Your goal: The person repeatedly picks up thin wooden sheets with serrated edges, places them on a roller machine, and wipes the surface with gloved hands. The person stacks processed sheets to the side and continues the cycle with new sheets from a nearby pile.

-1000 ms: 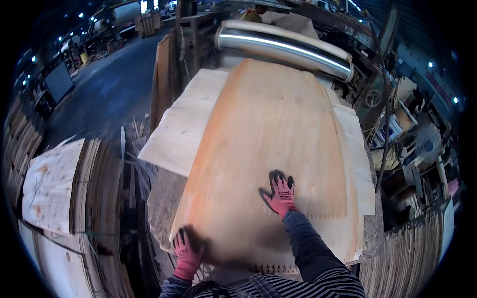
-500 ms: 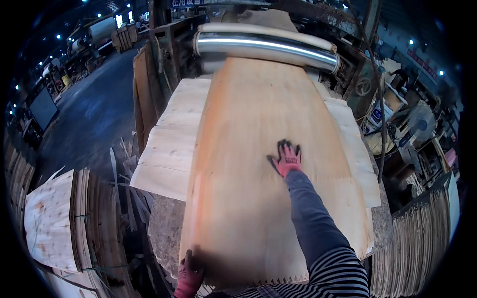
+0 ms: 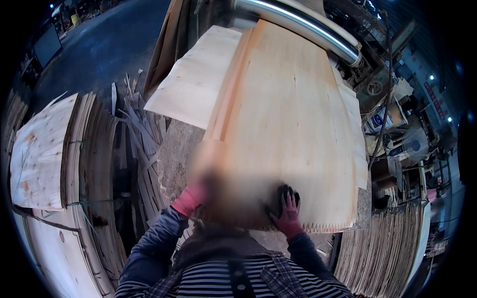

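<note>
A large tan wood veneer sheet [image 3: 293,114] with a toothed near edge lies over paler veneer sheets [image 3: 195,74], its far end close to a shiny metal roller [image 3: 308,25]. My right hand [image 3: 288,213], in a pink glove with black fingertips, rests flat with fingers spread near the sheet's front edge. At the near left corner is my left hand [image 3: 191,197], gloved the same way. Its fingers are smeared by motion and partly lost against the sheet, so their grip is unclear. Along the left side, the sheet's edge looks raised in a fold.
Under the sheets shows a rough grey-brown support [image 3: 179,154]. Bundled veneer [image 3: 39,154] stands at the left, with loose wood strips [image 3: 144,144] on the floor beside it. Another veneer stack [image 3: 380,253] is at the near right, and a fan [image 3: 415,144] stands beyond it.
My right hand has come back from the sheet's middle toward its front edge. My left hand remains at the left corner, now blurred. The view has tilted down, and the left edge looks more folded.
</note>
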### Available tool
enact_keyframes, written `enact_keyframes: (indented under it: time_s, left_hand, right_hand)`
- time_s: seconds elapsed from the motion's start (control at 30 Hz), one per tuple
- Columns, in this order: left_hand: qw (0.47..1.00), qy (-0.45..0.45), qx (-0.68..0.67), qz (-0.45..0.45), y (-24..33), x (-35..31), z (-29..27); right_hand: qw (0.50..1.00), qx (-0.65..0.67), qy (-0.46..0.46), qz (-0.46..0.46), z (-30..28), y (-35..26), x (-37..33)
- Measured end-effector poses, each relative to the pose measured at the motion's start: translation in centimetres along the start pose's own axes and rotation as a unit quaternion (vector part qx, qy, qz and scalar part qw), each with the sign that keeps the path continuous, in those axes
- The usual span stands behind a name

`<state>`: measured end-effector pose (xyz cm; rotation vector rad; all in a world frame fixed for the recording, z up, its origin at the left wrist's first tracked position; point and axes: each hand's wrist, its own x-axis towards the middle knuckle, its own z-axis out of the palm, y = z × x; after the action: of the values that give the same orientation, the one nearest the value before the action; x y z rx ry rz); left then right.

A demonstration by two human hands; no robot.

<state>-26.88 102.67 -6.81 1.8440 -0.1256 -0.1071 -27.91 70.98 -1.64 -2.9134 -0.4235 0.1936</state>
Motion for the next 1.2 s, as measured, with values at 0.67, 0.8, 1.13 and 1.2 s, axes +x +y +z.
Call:
enact_keyframes:
  time_s: [0.67, 0.8, 1.13, 1.2]
  left_hand:
    - [0.953, 0.147, 0.263, 0.046, -3.3, -2.6, 3.5]
    - [0.953, 0.091, 0.248, -0.147, 3.3, -2.3, 3.8]
    - [0.964, 0.074, 0.247, -0.071, 8.7, -1.9, 2.6]
    - [0.923, 0.085, 0.376, -0.011, 8.5, -1.1, 2.5]
  right_hand:
    - [0.983, -0.151, 0.074, 0.077, 2.6, -0.1, 9.4]
    - [0.986, -0.106, 0.084, 0.094, 1.6, -0.2, 13.6]
    - [0.981, -0.103, 0.123, 0.106, -0.4, 4.8, 25.9]
    - [0.986, -0.071, 0.112, 0.099, -1.8, 4.1, 27.6]
